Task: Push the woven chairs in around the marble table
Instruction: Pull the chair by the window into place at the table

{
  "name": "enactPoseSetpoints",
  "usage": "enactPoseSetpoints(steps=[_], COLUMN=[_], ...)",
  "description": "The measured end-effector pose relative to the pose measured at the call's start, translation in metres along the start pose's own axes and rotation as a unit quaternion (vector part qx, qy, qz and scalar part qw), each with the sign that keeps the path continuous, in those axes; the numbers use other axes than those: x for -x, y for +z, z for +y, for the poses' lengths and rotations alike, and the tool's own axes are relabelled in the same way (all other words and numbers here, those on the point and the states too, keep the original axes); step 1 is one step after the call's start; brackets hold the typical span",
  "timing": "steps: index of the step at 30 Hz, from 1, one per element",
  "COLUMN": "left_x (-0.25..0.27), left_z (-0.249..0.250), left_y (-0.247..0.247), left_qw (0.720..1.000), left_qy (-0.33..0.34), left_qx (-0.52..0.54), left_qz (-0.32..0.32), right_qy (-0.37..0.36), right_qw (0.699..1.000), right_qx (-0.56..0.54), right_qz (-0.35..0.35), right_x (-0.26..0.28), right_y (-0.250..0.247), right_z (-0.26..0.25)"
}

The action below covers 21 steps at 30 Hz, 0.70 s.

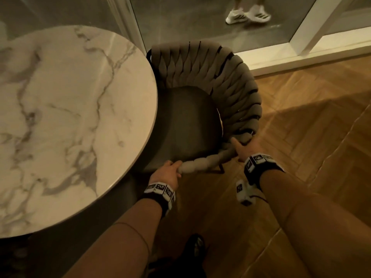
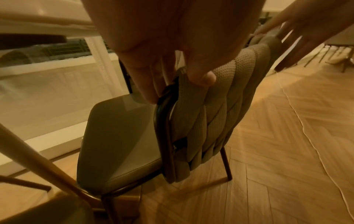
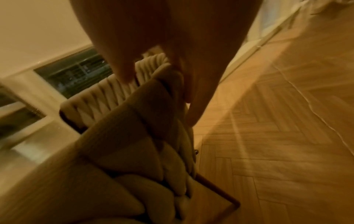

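A round marble table (image 1: 70, 117) fills the left of the head view. A woven chair (image 1: 230, 87) with a curved grey braided back and a dark seat (image 1: 186, 121) stands at the table's right edge, its seat partly under the tabletop. My left hand (image 1: 169, 171) grips the near end of the chair back, thumb on a strap and fingers curled round the dark frame (image 2: 162, 121). My right hand (image 1: 239, 149) holds the rim further round, with the thumb inside and the fingers (image 3: 191, 98) down the outside of the weave (image 3: 124, 121).
A glass door with a white frame (image 1: 305, 57) stands just behind the chair, and a person's white shoes (image 1: 248, 15) show beyond it. Herringbone wood floor (image 1: 311, 117) spreads to the right, crossed by a thin cable (image 2: 306, 136). A slanted table leg (image 2: 38, 159) runs beside the seat.
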<state>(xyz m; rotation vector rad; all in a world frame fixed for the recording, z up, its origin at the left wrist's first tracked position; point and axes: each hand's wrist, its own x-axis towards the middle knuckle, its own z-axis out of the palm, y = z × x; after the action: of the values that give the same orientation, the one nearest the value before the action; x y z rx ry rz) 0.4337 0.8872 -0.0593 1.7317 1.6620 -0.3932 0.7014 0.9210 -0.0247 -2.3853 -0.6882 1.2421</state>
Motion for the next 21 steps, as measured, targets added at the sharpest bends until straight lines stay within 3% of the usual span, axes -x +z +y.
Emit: enactPoseSetpoints(steps=[9,16,19,21], left_x=[0.012,0.004,-0.001,-0.002], left_z=[-0.012,-0.006,-0.001,0.001], left_y=[0.0,-0.006,-0.005,-0.006], left_qw=[0.999,0.999,1.0,1.0], left_qy=[0.006,0.035,0.019,0.005], left_qx=[0.011,0.01,0.013,0.018], left_qz=[-0.035,-0.009,0.0,-0.012], right_qy=[0.009,-0.001,-0.014,-0.007], right_qw=[0.997,0.999,0.998,1.0], right_qx=[-0.049,-0.012,0.038,0.015], right_qz=[0.051,0.053,0.045,0.013], right_x=[0.005,-0.008,-0.013,-0.006], right_y=[0.023,0.019,0.017,0.016], right_z=[0.019,0.001,-0.006,-0.003])
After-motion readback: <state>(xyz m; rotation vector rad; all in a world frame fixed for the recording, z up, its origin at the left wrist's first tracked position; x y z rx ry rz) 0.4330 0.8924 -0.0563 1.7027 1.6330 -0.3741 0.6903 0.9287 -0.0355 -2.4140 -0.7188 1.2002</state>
